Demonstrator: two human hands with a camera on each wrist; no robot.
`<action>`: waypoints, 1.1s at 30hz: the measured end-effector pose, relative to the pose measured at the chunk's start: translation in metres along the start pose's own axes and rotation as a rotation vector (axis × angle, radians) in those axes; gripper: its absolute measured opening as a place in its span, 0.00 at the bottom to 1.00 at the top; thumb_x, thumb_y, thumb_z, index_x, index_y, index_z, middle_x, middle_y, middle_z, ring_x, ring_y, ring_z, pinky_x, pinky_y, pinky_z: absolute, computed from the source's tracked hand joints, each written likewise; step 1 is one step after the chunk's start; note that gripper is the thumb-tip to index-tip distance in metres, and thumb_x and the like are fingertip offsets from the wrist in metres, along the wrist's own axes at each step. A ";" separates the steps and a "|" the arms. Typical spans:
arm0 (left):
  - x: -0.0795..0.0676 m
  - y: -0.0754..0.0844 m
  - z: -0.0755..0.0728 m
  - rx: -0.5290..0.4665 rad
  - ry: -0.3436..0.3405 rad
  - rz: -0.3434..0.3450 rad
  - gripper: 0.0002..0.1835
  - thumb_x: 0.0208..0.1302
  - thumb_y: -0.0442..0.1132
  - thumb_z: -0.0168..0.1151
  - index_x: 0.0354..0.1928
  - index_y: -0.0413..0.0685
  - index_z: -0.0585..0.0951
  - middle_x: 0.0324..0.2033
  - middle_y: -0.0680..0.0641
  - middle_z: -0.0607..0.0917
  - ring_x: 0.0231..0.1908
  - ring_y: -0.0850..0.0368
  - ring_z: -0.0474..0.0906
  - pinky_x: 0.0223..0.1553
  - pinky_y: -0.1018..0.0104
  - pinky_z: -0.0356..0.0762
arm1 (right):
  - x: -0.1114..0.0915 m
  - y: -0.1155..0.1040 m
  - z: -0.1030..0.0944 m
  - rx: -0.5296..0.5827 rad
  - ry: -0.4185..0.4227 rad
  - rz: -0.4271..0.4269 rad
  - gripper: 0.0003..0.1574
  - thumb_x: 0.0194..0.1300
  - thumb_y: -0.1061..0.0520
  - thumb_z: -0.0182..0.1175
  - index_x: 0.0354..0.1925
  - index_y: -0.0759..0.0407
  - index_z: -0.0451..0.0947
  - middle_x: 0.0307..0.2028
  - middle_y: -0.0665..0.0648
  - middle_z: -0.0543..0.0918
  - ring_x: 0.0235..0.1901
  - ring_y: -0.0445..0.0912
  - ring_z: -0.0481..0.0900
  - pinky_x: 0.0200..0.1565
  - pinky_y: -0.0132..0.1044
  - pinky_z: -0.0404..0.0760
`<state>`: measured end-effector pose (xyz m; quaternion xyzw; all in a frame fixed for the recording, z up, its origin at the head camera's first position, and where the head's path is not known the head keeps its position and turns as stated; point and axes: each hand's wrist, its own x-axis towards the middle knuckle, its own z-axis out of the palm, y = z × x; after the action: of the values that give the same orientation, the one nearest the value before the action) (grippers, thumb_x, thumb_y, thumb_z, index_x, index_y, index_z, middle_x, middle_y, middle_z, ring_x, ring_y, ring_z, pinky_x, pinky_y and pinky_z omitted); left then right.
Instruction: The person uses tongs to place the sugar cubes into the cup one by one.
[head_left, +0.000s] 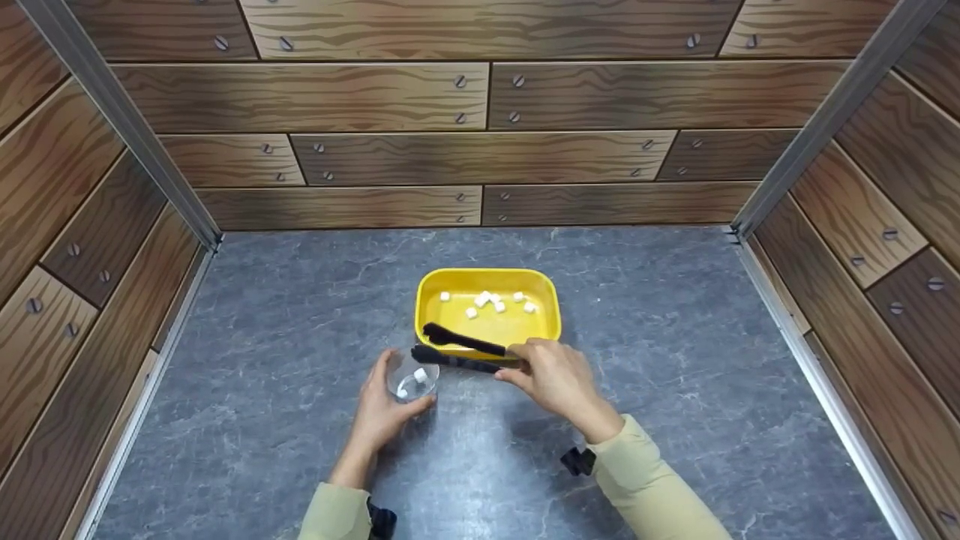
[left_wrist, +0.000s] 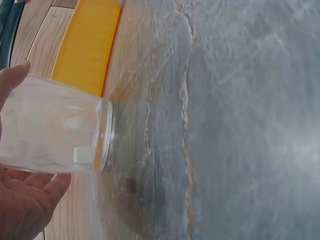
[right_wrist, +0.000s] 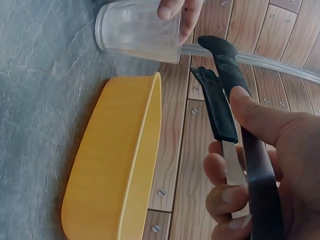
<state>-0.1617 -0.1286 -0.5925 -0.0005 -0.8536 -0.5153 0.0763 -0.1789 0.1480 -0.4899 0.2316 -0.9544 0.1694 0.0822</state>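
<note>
My left hand (head_left: 381, 409) grips a clear cup (left_wrist: 55, 125) from the side, thumb and fingers around its wall. White cubes (head_left: 421, 374) lie inside the cup. My right hand (head_left: 556, 376) holds a pair of tongs (right_wrist: 257, 175) with black tips, its thumb on one arm and its fingers on the other. The tongs' tips stand apart with nothing between them, one beside the cup's rim and the other over the near edge of the yellow tray (head_left: 551, 330) in the head view. Several small white cubes (head_left: 500, 307) are scattered on the tray's floor.
The grey marbled tabletop (head_left: 300, 315) is bounded by wood-patterned panels (head_left: 375, 157) at the back and both sides. Metal rails (head_left: 806, 345) run along the side edges. A black wrist strap piece (head_left: 577, 460) shows under the right sleeve.
</note>
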 end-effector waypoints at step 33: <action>-0.001 0.005 -0.001 -0.001 -0.039 -0.117 0.56 0.43 0.46 0.82 0.72 0.40 0.60 0.65 0.37 0.71 0.66 0.40 0.64 0.67 0.45 0.58 | 0.020 0.065 0.004 -0.216 -0.063 0.328 0.26 0.56 0.38 0.70 0.36 0.59 0.83 0.29 0.56 0.83 0.22 0.54 0.78 0.22 0.48 0.77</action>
<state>-0.1603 -0.1266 -0.5878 0.0393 -0.8532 -0.5194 0.0291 -0.2272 0.1927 -0.5074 0.0683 -0.9940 0.0700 0.0481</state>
